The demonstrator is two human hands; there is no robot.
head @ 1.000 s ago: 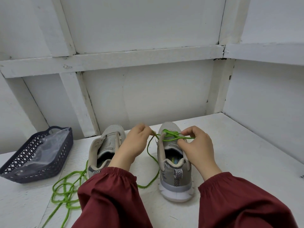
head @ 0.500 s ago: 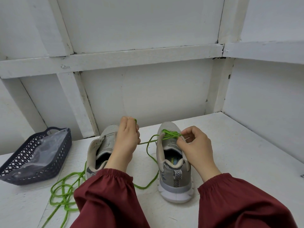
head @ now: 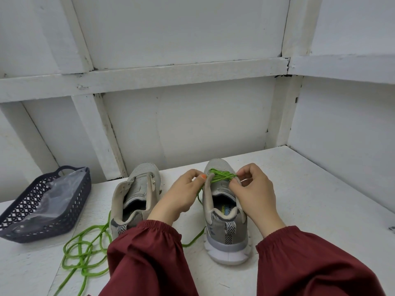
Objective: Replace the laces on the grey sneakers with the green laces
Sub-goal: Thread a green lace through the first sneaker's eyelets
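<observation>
Two grey sneakers stand side by side near the back edge of the white counter (head: 320, 210), toes toward the back edge and heels toward the person. The right sneaker (head: 224, 212) has a green lace (head: 222, 176) crossed through its front eyelets; the rest of its tongue and opening are bare. The left sneaker (head: 136, 195) carries no lace, and its tongue lies open.

Both hands work at the front of the right sneaker. The left hand (head: 181, 195) is at the left eyelet row, its fingers (head: 197, 175) curled in with thumb and forefinger pinching the green lace. The right hand (head: 254, 193) is at the right eyelet row, its fingers (head: 235, 184) bent and pinching the same lace where the crossings end. From the left eyelets a strand drops between the two sneakers and runs under the left sleeve (head: 149, 257).

A loose coil of green lace (head: 85, 253) lies on the counter toward the front edge, beside the heel of the left sneaker. The sleeve hides whether it joins the strand from the right sneaker. The right sleeve (head: 310, 263) covers the front right part of the counter.

At the left edge sits a dark basket (head: 70, 210) with a clear plastic bag (head: 57, 195) inside it, well apart from the sneakers.
</observation>
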